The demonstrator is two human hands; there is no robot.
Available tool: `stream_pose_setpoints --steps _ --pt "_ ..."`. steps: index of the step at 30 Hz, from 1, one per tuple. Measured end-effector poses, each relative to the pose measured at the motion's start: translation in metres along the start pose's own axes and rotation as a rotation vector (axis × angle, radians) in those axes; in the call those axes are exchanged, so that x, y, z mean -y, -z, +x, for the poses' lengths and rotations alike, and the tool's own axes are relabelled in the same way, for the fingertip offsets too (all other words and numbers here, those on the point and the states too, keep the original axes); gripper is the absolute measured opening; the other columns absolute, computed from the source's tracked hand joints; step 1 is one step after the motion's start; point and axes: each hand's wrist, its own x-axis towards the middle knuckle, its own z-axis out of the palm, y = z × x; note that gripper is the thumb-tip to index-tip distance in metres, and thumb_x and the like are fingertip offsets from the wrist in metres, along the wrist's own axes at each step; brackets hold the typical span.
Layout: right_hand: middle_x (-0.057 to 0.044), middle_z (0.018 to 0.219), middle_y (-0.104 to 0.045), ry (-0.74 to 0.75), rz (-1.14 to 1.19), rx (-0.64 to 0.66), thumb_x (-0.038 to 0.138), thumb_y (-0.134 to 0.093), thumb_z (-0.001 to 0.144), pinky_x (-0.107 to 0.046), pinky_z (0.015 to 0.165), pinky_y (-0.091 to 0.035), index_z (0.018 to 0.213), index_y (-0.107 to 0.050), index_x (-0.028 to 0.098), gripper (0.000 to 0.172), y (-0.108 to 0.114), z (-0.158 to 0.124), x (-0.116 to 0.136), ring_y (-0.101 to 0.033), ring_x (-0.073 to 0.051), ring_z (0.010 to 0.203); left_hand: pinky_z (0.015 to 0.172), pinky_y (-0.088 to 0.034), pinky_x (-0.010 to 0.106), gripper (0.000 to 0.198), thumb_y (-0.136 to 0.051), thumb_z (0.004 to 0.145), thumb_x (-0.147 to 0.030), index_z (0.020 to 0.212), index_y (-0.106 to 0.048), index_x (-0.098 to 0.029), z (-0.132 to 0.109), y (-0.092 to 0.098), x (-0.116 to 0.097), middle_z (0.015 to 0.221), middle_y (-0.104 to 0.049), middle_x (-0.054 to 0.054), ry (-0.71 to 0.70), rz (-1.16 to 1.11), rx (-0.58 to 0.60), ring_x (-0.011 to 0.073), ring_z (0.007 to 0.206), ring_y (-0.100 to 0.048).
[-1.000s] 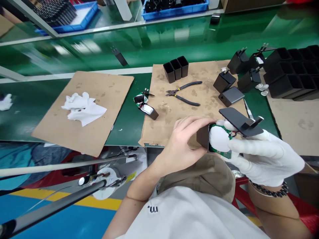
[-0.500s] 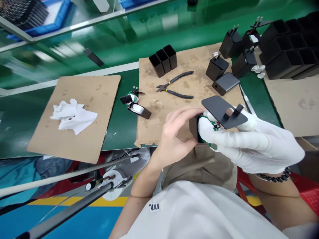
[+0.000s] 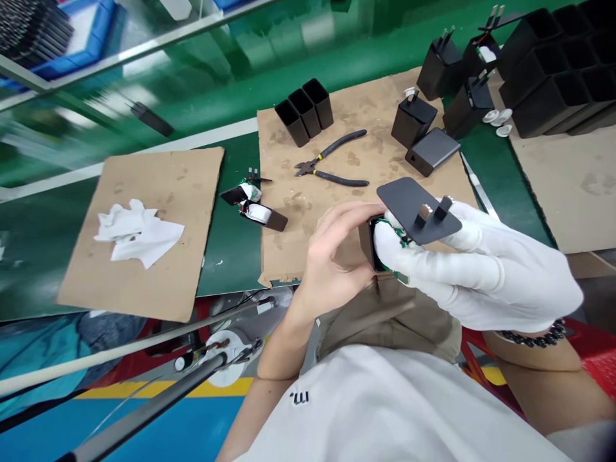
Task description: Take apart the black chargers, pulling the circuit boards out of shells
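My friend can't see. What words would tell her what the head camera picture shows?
A bare left hand grips a small black casing while the white-gloved right hand holds a two-pronged plug plate at its open end, a green board peeking between them. Behind them, pliers lie on brown cardboard.

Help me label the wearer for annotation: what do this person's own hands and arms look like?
The left hand is ungloved, its forearm unsleeved. The right hand wears a white fabric glove, with a dark beaded bracelet at the wrist. A white shirt with a small dark mark shows below.
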Motion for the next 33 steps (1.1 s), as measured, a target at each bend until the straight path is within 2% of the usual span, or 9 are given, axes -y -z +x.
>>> stream_pose_setpoints --steps 5,9,11,14,16,21,24,27,33 --pt "-0.017 0.127 -0.07 0.069 -0.135 0.002 0.014 -0.059 0.097 -0.051 0.106 -0.056 0.119 -0.061 0.017 0.022 -0.007 -0.004 0.0 -0.06 -0.028 0.135 0.099 -0.053 0.036 0.053 -0.081 0.071 -0.015 0.122 -0.067 -0.022 -0.003 -0.001 0.004 0.119 -0.072 0.006 0.057 0.054 0.011 0.0252 0.112 -0.067" --pt "-0.017 0.157 -0.051 -0.169 -0.031 0.111 0.04 -0.074 0.09 -0.054 0.104 -0.058 0.132 -0.067 0.022 0.046 -0.009 -0.019 -0.003 -0.059 -0.039 0.137 0.098 -0.054 0.036 0.056 -0.089 0.068 -0.018 0.12 -0.068 -0.02 -0.012 -0.004 0.016 0.119 -0.073 0.008 0.152 0.035 -0.021 0.0253 0.11 -0.068" --pt "-0.009 0.15 -0.06 -0.306 0.068 0.133 0.041 -0.078 0.087 -0.044 0.095 -0.064 0.13 -0.071 0.03 0.045 -0.003 -0.027 -0.003 -0.071 -0.033 0.12 0.101 -0.054 0.038 0.058 -0.092 0.068 -0.025 0.121 -0.069 -0.02 -0.017 -0.006 0.019 0.122 -0.072 0.01 0.232 -0.053 0.006 0.027 0.115 -0.068" --pt "0.001 0.108 -0.081 -0.533 0.185 -0.211 0.029 -0.076 0.09 -0.031 0.084 -0.066 0.108 -0.08 0.032 0.019 0.009 -0.028 -0.005 -0.079 -0.021 0.094 0.105 -0.054 0.04 0.061 -0.095 0.065 -0.032 0.12 -0.07 -0.02 -0.022 -0.007 0.019 0.123 -0.073 0.011 0.327 -0.18 0.046 0.0289 0.117 -0.068" --pt "0.002 0.104 -0.081 -0.591 0.2 -0.339 0.026 -0.077 0.09 -0.032 0.092 -0.065 0.101 -0.08 0.031 0.013 0.013 -0.021 -0.01 -0.078 -0.02 0.099 0.107 -0.053 0.042 0.063 -0.097 0.063 -0.032 0.119 -0.072 -0.02 -0.023 -0.006 0.018 0.123 -0.073 0.011 0.372 -0.248 0.064 0.0296 0.118 -0.068" --pt "-0.002 0.126 -0.076 -0.626 0.701 0.123 0.042 -0.086 0.079 -0.041 0.106 -0.06 0.125 -0.075 0.03 0.048 0.004 -0.003 -0.033 -0.07 -0.027 0.123 0.097 -0.06 0.048 0.077 -0.099 0.049 -0.057 0.113 -0.076 -0.022 -0.019 0.001 0.022 0.111 -0.079 0.011 0.587 -0.774 0.359 0.0378 0.111 -0.073" --pt "-0.003 0.109 -0.081 -0.722 0.88 0.122 0.045 -0.09 0.072 -0.036 0.093 -0.066 0.11 -0.081 0.027 0.043 -0.006 -0.002 -0.037 -0.078 -0.025 0.104 0.094 -0.061 0.05 0.08 -0.1 0.043 -0.059 0.108 -0.078 -0.019 -0.016 0.005 0.022 0.105 -0.08 0.013 0.643 -0.915 0.459 0.042 0.109 -0.074" --pt "-0.002 0.1 -0.082 -0.737 0.731 -0.024 0.042 -0.091 0.072 -0.034 0.088 -0.067 0.098 -0.083 0.024 0.033 -0.011 -0.004 -0.031 -0.08 -0.025 0.094 0.097 -0.061 0.048 0.078 -0.099 0.048 -0.057 0.112 -0.076 -0.018 -0.018 0.004 0.017 0.111 -0.079 0.013 0.601 -0.759 0.331 0.0385 0.11 -0.074" --pt "-0.003 0.108 -0.081 -0.543 0.033 -0.16 0.027 -0.075 0.089 -0.031 0.091 -0.064 0.109 -0.08 0.022 0.021 -0.015 -0.005 -0.005 -0.079 -0.021 0.097 0.099 -0.056 0.038 0.056 -0.087 0.071 -0.018 0.123 -0.068 -0.022 -0.027 -0.031 0.014 0.117 -0.072 0.008 0.314 0.116 -0.182 0.0249 0.111 -0.069"
